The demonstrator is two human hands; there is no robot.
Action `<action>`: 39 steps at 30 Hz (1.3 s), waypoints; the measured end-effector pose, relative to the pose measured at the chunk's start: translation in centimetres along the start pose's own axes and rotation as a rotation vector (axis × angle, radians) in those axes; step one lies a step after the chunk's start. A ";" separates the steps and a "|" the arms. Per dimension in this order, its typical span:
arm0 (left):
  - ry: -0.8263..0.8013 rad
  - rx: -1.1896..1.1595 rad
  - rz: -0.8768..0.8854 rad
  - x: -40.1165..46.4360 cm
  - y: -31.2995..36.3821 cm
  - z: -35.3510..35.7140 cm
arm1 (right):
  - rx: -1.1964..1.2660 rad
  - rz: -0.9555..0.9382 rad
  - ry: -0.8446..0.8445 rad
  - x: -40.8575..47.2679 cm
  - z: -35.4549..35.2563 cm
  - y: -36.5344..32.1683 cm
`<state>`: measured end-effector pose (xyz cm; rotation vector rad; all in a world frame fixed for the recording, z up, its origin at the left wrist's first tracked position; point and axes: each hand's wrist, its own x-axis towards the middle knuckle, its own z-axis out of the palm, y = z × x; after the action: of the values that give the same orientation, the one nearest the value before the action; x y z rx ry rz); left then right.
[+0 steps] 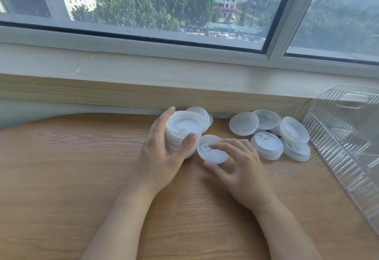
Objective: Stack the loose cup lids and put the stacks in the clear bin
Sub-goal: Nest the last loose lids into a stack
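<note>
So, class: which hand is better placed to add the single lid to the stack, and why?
The right hand: its grip already pinches the single lid just beside the stack. The left hand is busy holding that stack steady on the table.

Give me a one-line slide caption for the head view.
Left hand grips a lid stack, right hand pinches one lid; loose lids beside the clear bin.
</note>
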<state>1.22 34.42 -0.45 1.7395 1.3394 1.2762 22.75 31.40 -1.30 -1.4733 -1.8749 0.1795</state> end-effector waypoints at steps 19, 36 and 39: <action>-0.119 -0.109 -0.034 -0.3 0.6 0.0 | 0.067 -0.162 0.498 0.5 -0.8 -2.6; -0.142 -0.112 0.024 -0.5 1.2 0.3 | 0.264 0.024 0.258 1.1 0.0 -3.6; -0.117 -0.116 0.013 -0.4 1.0 0.4 | 0.309 0.077 0.207 1.2 0.5 -3.6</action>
<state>1.97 33.76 0.17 1.7166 1.1672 1.2149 19.49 31.39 0.73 -1.2992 -1.5484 0.3252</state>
